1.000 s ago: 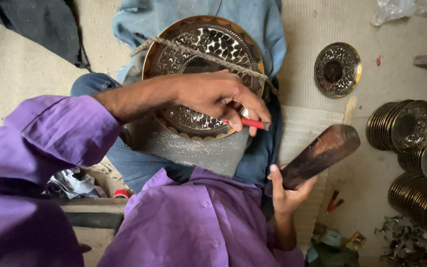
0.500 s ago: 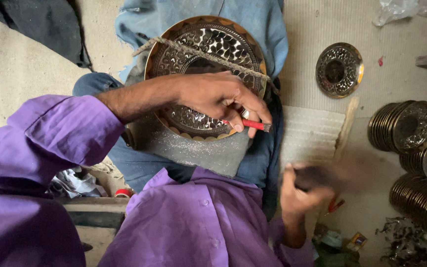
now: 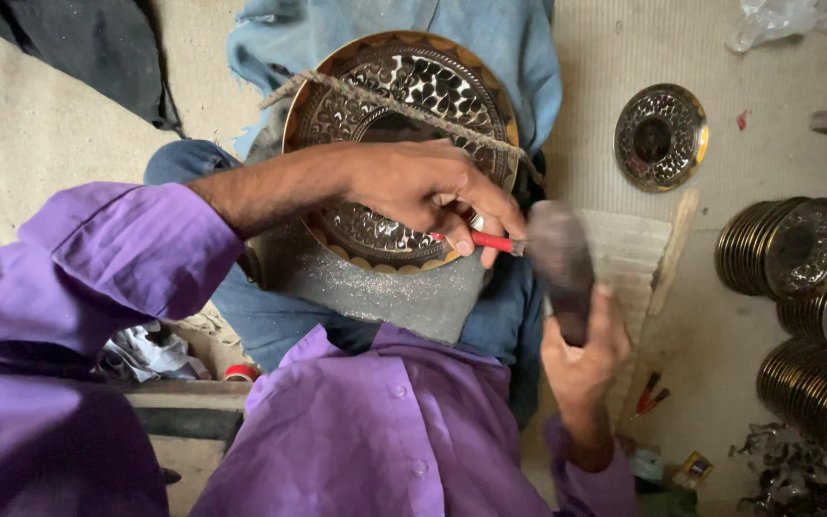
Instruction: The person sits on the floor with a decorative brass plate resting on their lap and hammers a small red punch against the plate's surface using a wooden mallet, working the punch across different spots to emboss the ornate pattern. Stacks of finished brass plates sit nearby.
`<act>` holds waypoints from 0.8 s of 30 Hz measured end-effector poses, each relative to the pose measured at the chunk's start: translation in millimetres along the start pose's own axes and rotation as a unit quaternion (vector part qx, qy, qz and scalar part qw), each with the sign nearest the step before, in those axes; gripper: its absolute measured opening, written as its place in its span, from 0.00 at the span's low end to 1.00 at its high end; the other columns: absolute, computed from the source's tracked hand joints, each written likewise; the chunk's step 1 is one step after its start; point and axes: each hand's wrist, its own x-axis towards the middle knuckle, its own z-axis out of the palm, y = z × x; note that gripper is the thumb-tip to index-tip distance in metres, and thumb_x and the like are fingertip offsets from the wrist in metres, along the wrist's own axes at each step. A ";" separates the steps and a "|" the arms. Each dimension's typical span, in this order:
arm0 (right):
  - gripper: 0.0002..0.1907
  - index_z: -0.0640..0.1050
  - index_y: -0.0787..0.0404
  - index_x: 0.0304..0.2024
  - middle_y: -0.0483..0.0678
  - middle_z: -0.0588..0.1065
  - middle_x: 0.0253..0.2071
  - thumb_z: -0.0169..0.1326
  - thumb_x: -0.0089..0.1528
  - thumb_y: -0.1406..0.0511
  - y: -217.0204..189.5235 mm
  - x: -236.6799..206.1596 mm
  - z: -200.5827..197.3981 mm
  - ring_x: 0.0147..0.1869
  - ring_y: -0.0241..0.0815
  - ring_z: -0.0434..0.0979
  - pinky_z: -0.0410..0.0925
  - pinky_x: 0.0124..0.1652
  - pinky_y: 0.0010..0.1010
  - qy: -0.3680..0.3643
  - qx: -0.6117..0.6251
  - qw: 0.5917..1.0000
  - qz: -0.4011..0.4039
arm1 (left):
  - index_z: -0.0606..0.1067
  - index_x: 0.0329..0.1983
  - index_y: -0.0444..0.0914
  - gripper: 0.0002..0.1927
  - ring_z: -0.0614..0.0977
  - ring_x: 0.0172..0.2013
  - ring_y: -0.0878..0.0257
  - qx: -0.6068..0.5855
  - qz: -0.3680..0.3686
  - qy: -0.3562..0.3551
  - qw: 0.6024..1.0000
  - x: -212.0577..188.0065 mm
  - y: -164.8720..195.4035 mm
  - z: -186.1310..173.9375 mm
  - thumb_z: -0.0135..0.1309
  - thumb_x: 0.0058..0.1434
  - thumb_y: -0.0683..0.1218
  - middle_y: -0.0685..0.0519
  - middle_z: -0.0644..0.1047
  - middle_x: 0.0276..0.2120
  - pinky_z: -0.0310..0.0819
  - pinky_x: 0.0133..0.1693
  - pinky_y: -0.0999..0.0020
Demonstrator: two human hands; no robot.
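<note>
A round brass plate with a pierced, engraved pattern rests on my lap over a grey block, and a frayed cord runs across it. My left hand lies on the plate's lower part and grips a red-handled chisel, with the tip under my fingers. My right hand holds a dark wooden mallet by its handle. The blurred mallet head is at the chisel's outer end.
A small engraved plate lies on the mat to the upper right. Stacks of brass plates stand on edge at the right, with more below them. A wooden stick, metal scraps and dark cloth lie around.
My right hand swung the mallet from out at the right in to the chisel's end. My left hand and the chisel stayed on the plate.
</note>
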 end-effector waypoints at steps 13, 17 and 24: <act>0.42 0.61 0.67 0.68 0.61 0.74 0.44 0.65 0.54 0.75 12.4 7.8 -7.6 0.46 0.55 0.80 0.71 0.47 0.44 -0.025 -0.144 0.984 -0.099 | 0.71 0.66 0.41 0.26 0.85 0.36 0.68 -0.007 0.019 -0.014 1.000 -1.9 -1.0 -2.4 0.60 0.63 0.40 0.56 0.85 0.46 0.81 0.37 0.70; 0.30 0.64 0.65 0.59 0.58 0.76 0.44 0.64 0.59 0.74 10.6 9.2 -10.2 0.46 0.53 0.79 0.73 0.48 0.38 -0.028 0.020 0.999 -0.017 | 0.71 0.65 0.42 0.27 0.85 0.35 0.68 0.011 0.010 -0.015 1.000 -1.7 0.6 -4.5 0.60 0.62 0.41 0.57 0.85 0.47 0.78 0.34 0.69; 0.29 0.67 0.71 0.57 0.59 0.75 0.41 0.62 0.55 0.76 6.8 19.1 -12.5 0.44 0.53 0.78 0.72 0.46 0.39 -0.035 -0.003 0.998 -0.051 | 0.71 0.66 0.41 0.26 0.85 0.36 0.68 0.005 0.019 -0.016 1.000 -0.9 2.2 -4.5 0.59 0.64 0.41 0.57 0.85 0.47 0.79 0.36 0.69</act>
